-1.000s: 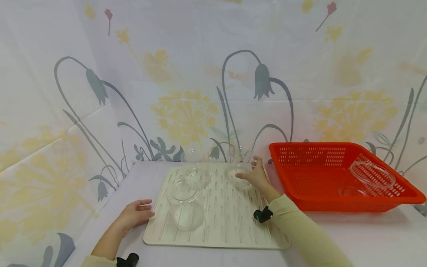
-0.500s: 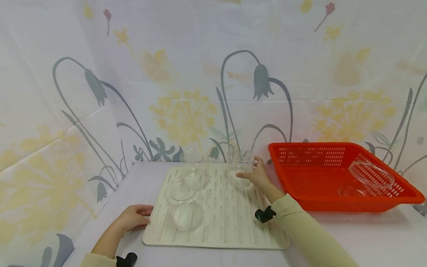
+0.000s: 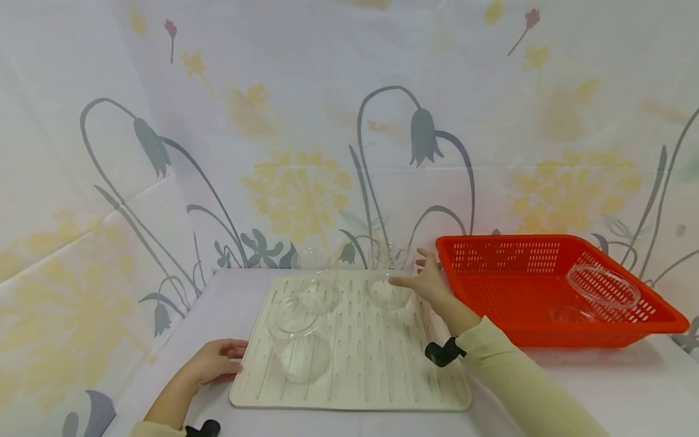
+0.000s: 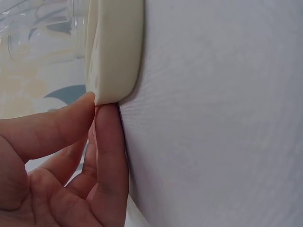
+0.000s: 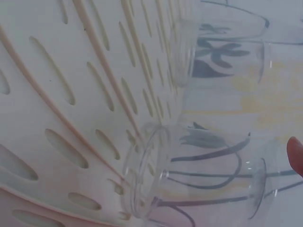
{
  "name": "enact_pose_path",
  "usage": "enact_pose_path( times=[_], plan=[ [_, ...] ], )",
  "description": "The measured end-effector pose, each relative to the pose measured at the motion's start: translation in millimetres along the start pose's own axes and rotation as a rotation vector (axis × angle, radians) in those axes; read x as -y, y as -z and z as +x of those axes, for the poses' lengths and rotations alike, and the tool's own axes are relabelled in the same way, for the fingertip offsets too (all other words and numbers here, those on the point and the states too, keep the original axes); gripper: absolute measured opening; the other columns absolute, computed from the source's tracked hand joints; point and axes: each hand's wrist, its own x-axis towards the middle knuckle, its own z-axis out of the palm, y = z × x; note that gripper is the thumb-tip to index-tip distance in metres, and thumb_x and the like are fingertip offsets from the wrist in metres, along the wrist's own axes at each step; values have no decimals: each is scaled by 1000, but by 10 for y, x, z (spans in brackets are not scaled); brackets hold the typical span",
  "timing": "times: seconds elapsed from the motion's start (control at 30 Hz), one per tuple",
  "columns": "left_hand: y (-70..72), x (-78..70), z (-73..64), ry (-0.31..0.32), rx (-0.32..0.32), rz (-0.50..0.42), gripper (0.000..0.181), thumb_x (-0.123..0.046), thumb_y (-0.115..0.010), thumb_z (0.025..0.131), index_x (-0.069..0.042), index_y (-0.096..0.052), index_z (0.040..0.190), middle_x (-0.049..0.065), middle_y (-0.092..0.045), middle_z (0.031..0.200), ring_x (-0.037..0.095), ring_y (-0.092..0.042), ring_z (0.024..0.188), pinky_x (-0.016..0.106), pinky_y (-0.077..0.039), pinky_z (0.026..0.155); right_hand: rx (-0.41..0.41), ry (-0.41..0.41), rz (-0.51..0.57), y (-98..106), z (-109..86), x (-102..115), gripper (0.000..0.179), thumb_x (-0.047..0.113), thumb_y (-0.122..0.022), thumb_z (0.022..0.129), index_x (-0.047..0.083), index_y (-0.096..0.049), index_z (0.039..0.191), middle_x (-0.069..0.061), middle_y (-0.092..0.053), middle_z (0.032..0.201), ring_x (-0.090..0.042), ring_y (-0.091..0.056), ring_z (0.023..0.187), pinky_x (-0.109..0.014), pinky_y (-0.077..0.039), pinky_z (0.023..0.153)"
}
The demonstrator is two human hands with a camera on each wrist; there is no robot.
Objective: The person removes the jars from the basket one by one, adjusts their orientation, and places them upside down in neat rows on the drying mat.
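On a cream ribbed drying mat (image 3: pixel 382 376) stand several clear plastic jars. The back right jar (image 3: pixel 389 297) has its thick rim down on the mat in the right wrist view. My right hand (image 3: pixel 434 285) is just to the right of that jar, thumb and fingers spread; one fingertip (image 5: pixel 297 156) shows apart from it in the right wrist view. Another jar (image 3: pixel 315 291) is at the back left, and one (image 3: pixel 301 358) is nearer the front left. My left hand (image 3: pixel 213 363) pinches the mat's left edge between thumb (image 4: pixel 52 125) and fingers.
A red perforated plastic basket (image 3: pixel 546 337) stands right of the mat, with clear round plastic pieces inside, one a ring-like piece (image 3: pixel 603 286). A patterned cloth (image 3: pixel 306 121) hangs behind the white-covered table (image 3: pixel 224 309).
My left hand has closed in on the mat's left edge. My right hand has drawn slightly rightward from the back right jar. The head view has shifted slightly.
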Motion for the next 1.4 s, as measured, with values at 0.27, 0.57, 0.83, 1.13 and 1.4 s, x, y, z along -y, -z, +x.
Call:
enact_pose_path(
  times=[0.27,0.57,0.83,1.13,1.4],
  plan=[
    [30,21,-29,-11,10,-19,51,12,-63,74,13,-49,123,13,-62,103,18,-60,78,33,-54,66,20,48,-16,147,-115,164,96,21,-77,77,6,-12,146,-24,-23,145,-41,-27,130,-54,-32,100],
    [24,14,-34,-1,21,-34,52,13,-64,74,13,-48,124,10,-62,102,20,-60,77,33,-54,65,33,67,-33,303,-250,275,94,23,-75,78,9,-12,146,-22,-24,145,-39,-29,130,-54,-36,98],
    [2,-8,-30,11,2,-29,52,14,-65,73,13,-49,123,10,-62,99,24,-60,79,32,-54,64,37,73,-23,433,-347,350,94,22,-74,80,10,-10,147,-21,-23,146,-39,-28,130,-54,-36,98],
    [-3,-16,-32,8,3,-27,52,14,-64,73,13,-49,123,9,-62,99,24,-61,79,32,-54,64,37,102,27,602,-381,348,94,20,-74,81,7,-8,147,-24,-23,144,-42,-27,129,-51,-36,99],
    [6,-34,-46,7,1,-24,52,14,-63,73,13,-48,123,10,-62,99,21,-60,77,32,-54,64,16,86,18,751,-428,385,95,21,-72,82,7,-6,148,-24,-22,145,-41,-27,129,-51,-34,100]
  ],
)
